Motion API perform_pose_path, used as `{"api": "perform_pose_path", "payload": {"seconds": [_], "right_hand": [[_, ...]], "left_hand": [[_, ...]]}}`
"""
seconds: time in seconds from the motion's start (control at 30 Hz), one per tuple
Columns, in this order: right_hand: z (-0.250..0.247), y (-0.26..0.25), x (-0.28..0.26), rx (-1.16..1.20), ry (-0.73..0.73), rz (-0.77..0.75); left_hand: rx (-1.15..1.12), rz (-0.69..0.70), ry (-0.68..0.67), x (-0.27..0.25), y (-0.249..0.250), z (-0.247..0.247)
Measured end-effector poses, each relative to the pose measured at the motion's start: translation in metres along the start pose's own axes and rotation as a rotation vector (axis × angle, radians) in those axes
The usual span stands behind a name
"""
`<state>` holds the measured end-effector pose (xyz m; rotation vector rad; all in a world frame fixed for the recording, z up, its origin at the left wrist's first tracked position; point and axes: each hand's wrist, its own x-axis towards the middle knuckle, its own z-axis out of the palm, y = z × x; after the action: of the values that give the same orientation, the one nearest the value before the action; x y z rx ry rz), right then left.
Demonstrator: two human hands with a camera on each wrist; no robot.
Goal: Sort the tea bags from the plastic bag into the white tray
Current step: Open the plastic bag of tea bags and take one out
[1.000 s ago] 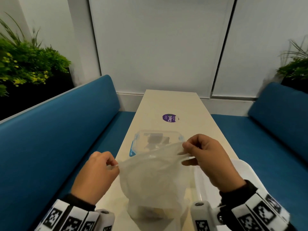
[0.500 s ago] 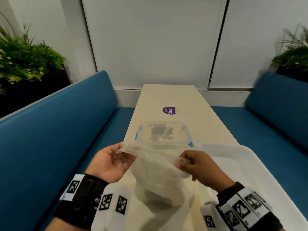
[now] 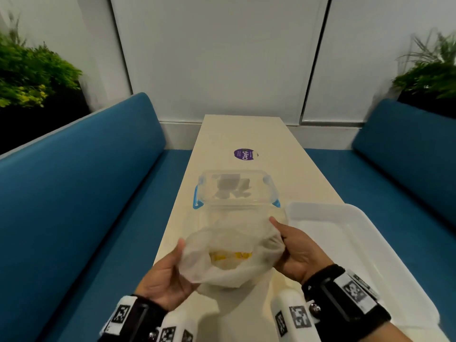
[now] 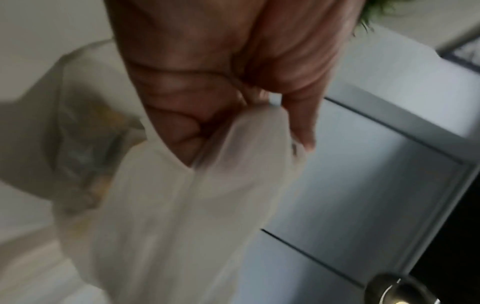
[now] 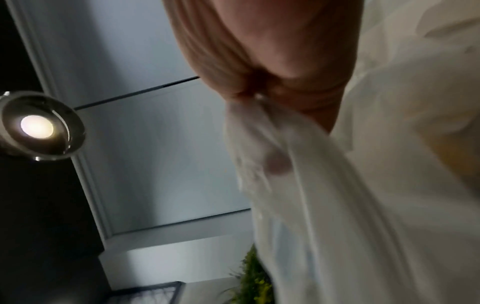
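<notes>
A thin translucent plastic bag (image 3: 229, 245) is held above the near end of the table, its mouth stretched wide toward me. Yellow-tagged tea bags (image 3: 232, 256) show at its bottom. My left hand (image 3: 170, 277) grips the bag's left rim, palm up. My right hand (image 3: 293, 248) grips the right rim. In the left wrist view my fingers (image 4: 187, 131) curl over the bag (image 4: 182, 205) edge. The right wrist view shows my fingers (image 5: 259, 82) pinching bunched plastic (image 5: 324, 205). The white tray (image 3: 357, 243) lies to the right of the bag.
A clear lidded container with blue clips (image 3: 235, 191) stands just beyond the bag. A purple round sticker (image 3: 244, 154) is on the cream table (image 3: 246, 134). Blue benches (image 3: 86, 193) run along both sides, with plants in the far corners.
Both hands turned palm up and pulled the bag's mouth open, tilting it toward me so the tea bags inside show. The head view dropped, bringing more of the white tray into sight.
</notes>
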<state>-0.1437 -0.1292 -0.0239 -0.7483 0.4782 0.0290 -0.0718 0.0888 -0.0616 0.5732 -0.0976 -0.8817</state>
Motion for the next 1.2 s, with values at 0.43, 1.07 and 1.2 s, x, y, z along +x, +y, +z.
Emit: {"api": "perform_pose_path", "payload": {"seconds": [0.43, 1.07, 1.2], "right_hand": [[-0.009, 0.014, -0.007, -0.558, 0.072, -0.155], [-0.035, 0.025, 0.012, -0.477, 0.087, -0.1], [-0.029, 0.018, 0.025, -0.054, 0.114, 0.042]], "left_hand": [[0.734, 0.074, 0.266, 0.001, -0.008, -0.016], [0.19, -0.027, 0.243, 0.023, -0.007, -0.013], [0.72, -0.05, 0.384, 0.023, -0.017, -0.019]]}}
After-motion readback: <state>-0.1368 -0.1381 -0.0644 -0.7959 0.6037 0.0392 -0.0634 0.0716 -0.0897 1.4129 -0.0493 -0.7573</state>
